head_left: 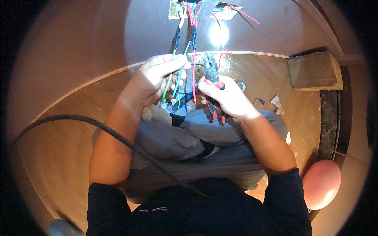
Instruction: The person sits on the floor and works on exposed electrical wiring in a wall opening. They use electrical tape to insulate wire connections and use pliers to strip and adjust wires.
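Now, left hand (159, 72) grasps the green wire (167, 86) and blue wire (186, 49) hanging from the wall (151, 33), right hand (228, 98) grips pliers (212, 67); red wire (194, 74) dangles between, and one careless swing could snag it, straining the taped joints (193, 39).

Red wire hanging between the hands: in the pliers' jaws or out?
Out. The red wire hangs to the left of the pliers, its lower end loose below their jaws.
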Motion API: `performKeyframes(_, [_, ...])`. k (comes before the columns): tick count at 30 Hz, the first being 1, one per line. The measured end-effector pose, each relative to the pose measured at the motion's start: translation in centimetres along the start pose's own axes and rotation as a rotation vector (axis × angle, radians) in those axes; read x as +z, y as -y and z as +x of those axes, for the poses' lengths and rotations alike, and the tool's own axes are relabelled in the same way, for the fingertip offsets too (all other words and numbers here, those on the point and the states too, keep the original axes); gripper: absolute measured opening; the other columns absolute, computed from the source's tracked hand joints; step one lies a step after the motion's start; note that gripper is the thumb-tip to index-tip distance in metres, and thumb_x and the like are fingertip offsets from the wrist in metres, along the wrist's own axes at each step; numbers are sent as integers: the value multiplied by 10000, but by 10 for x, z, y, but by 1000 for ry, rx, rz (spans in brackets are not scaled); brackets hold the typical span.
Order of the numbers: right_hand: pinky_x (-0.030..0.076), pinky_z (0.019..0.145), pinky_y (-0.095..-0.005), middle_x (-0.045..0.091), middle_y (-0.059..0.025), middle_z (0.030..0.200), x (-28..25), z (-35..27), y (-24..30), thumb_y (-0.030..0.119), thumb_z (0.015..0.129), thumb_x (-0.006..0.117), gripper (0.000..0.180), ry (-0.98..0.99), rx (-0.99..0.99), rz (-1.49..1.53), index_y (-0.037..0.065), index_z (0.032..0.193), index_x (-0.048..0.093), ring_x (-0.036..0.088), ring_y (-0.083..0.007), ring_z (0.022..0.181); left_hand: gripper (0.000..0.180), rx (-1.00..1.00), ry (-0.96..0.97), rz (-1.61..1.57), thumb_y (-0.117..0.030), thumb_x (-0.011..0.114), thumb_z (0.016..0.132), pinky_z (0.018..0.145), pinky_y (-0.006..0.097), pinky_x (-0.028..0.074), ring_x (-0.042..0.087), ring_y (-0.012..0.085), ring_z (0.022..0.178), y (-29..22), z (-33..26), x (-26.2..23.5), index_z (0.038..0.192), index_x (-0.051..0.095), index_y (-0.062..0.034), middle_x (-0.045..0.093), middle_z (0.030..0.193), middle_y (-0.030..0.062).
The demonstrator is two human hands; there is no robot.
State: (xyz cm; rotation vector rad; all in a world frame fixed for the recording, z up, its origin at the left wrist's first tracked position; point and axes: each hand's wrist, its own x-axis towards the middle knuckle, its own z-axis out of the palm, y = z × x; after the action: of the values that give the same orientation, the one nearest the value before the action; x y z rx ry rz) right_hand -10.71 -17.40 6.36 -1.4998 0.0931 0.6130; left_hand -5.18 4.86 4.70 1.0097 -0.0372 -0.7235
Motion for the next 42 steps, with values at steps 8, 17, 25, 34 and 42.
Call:
performKeyframes(8, [445, 592, -259, 620, 14, 758, -6, 3, -7, 206, 947, 698, 143, -47, 93, 41, 74, 976, 651, 546, -71, 648, 233, -43, 96, -156, -209, 582, 1030, 770, 282, 578, 681, 138, 863, 16, 10, 2, 1148, 627, -14, 682, 1020, 53])
performKeyframes(17, [367, 434, -245, 577, 34, 690, -39, -16, 7, 220, 937, 661, 172, 14, 135, -280, 90, 1046, 640, 451, -60, 467, 232, -30, 43, 155, -270, 641, 1003, 687, 208, 550, 655, 63, 788, 22, 11, 3, 1112, 649, -65, 654, 936, -7])
performKeyframes(25, [447, 499, -250, 603, 22, 742, -67, -36, 68, 248, 891, 703, 232, 171, -101, -395, 81, 1023, 614, 546, -58, 587, 207, -4, 3, 472, -258, 702, 961, 549, 181, 456, 555, 26, 641, 11, 10, 8, 1018, 712, -59, 606, 751, -30])
performKeyframes(34, [490, 873, -378, 667, -149, 931, -61, -40, 6, 28, 793, 549, 294, 210, 100, -598, 10, 1078, 618, 632, -248, 898, 239, -43, 42, 188, -178, 664, 971, 512, 181, 418, 543, 40, 623, 17, 9, 4, 1137, 675, -6, 639, 802, 11])
performKeyframes(42, [487, 837, -472, 661, -230, 979, -40, -49, 30, 74, 775, 584, 317, 439, 104, -883, 54, 1091, 600, 628, -432, 968, 247, -14, 97, 129, -166, 625, 989, 446, 151, 302, 444, 8, 576, 21, 11, 3, 1163, 652, 6, 581, 800, -17])
